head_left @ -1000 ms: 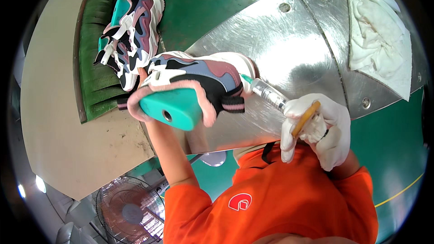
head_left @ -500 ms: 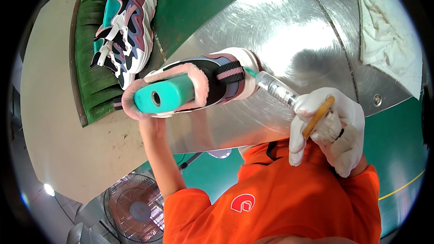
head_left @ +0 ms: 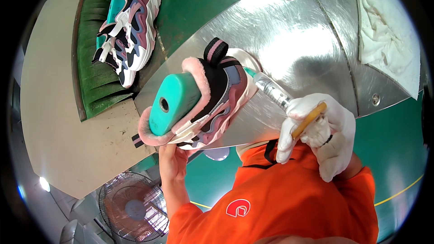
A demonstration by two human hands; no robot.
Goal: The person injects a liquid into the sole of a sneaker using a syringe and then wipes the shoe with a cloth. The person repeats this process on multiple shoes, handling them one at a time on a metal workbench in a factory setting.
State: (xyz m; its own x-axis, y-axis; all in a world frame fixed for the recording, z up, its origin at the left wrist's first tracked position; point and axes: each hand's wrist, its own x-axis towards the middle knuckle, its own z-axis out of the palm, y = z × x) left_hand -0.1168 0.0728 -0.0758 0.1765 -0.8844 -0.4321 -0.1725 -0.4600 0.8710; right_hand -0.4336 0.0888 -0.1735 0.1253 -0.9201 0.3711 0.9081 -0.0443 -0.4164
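Hands apart, my left hand [head_left: 175, 165] is holding the shoe [head_left: 219, 92] just beyond it; my right hand [head_left: 320, 133] is gripping the syringe [head_left: 272, 92]. Lengthwise, the shoe is slanting rightward and away from my left.

Bright indoor light overall. Strong white glare on the steel tabletop [head_left: 253, 27] between one and two o'clock, fine scratches shining around it; soft dark patch beside it, toward two. Faint orange reflection along the metal's near edge, four o'clock. Cloth [head_left: 389, 40] at two: very pale, folds low in contrast. Lamp [head_left: 44, 183] at eight: blown out, bluish flare farther out. Shoe [head_left: 217, 90] and syringe [head_left: 272, 91] fairly crisp; rim near ten to eleven smeared. Fisheye bows the board's [head_left: 49, 90] edge at nine; corners black.
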